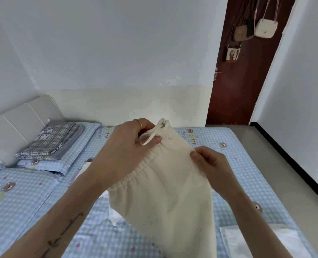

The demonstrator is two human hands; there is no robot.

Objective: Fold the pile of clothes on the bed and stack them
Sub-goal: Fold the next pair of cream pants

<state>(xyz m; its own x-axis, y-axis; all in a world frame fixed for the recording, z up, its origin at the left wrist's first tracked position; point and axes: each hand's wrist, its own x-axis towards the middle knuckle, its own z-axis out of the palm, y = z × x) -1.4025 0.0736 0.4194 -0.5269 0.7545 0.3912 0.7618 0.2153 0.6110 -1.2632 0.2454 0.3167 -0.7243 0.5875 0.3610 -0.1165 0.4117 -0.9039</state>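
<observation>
holding cream trousers (pixel 165 192) up, both hands pinching waistband edge (pixel 135 172).

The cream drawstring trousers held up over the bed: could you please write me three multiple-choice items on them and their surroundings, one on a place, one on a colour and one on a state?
1. Where does the folded plaid blanket lie?
A. on the floor
B. on the pillow by the headboard
C. hanging on the door

2. What colour is the checked bedsheet?
A. light blue and white
B. red
C. dark green

3. How are the cream drawstring trousers held?
A. lying flat, untouched
B. gripped by one hand only
C. raised by both hands at the waistband

Answers:
1. B, as the blanket rests on the blue pillow at the padded headboard.
2. A, the sheet shows pale blue checks with little bears.
3. C, the left hand grips the waistband near the drawstring and the right hand pinches its other side.
</observation>
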